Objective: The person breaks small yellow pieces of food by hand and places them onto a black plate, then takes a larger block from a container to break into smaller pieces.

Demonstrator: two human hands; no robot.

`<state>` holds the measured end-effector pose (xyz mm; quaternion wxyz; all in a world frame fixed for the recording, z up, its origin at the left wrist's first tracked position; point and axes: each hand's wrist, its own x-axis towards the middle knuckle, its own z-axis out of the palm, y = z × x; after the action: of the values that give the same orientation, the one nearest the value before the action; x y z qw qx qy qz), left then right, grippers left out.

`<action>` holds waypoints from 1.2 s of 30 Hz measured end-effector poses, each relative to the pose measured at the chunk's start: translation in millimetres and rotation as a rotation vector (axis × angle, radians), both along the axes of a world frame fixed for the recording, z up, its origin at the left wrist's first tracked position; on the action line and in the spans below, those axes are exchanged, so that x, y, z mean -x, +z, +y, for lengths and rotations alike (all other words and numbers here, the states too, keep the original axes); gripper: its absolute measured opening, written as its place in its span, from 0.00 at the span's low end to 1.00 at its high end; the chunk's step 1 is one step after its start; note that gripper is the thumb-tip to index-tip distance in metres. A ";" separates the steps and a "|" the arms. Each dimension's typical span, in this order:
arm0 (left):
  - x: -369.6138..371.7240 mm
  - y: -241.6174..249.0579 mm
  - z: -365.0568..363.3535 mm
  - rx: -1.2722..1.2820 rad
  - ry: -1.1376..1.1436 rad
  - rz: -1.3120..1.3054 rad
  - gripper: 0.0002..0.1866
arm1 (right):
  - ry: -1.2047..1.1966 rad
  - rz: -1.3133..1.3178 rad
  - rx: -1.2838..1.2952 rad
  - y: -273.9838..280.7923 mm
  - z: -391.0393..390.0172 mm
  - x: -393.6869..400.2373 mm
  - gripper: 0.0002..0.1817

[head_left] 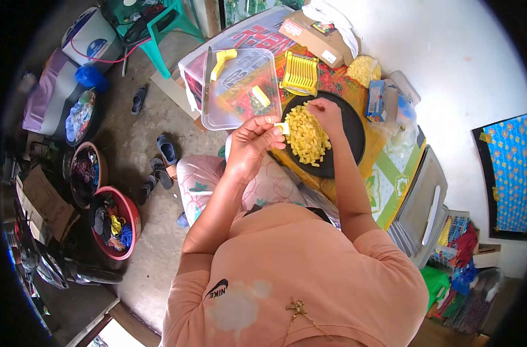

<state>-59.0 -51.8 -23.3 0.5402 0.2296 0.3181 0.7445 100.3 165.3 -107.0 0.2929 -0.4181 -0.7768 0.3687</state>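
Between the fingertips of my left hand [256, 140] is a small white-and-yellow piece [282, 128], just left of the pile. My right hand [327, 114] reaches down to the upper edge of a heap of small yellow pieces [305, 136], fingers bent together; what they hold, if anything, is hidden. The heap lies on a round black tray [350, 133]. A clear plastic container [240, 119] lies to the left, with a yellow-handled tool [223, 62] across its left side and a yellow-white block [261, 96] inside its outline. Above the tray sits a yellow slotted slicer [300, 73].
A cardboard box [315, 37], a bag of yellow pieces [364, 70] and a blue box [381, 100] stand along the table's far side. A green chair [157, 43], slippers [167, 149] and a red basin [133, 222] are on the floor to the left.
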 end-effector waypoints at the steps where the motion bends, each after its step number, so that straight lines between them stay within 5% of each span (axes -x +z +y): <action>1: 0.6 -3.1 0.9 0.003 0.001 -0.015 0.10 | -0.018 -0.064 -0.035 0.1 1.3 3.7 0.12; 5: 3.1 -6.2 0.5 0.028 0.017 -0.032 0.09 | 0.005 -0.273 -0.050 0.7 4.8 7.4 0.15; 8: 5.2 -10.2 1.6 0.013 0.026 -0.024 0.09 | -0.014 -0.115 -0.088 4.4 1.6 8.4 0.13; 14: 0.0 -4.6 3.4 0.021 0.043 0.103 0.09 | 0.371 0.380 0.566 87.7 -68.3 9.4 0.17; 26: -8.0 16.5 -4.0 -0.047 0.058 0.292 0.10 | 0.538 0.515 0.546 120.7 -103.8 2.4 0.16; 36: -7.2 19.7 -5.8 -0.050 -0.008 0.193 0.11 | 0.552 0.568 0.596 124.9 -106.7 0.7 0.15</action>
<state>-51.8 -57.5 -3.6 0.5039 0.3151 0.3491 0.7245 99.6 58.6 17.9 0.2523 -0.1455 -0.6085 0.7382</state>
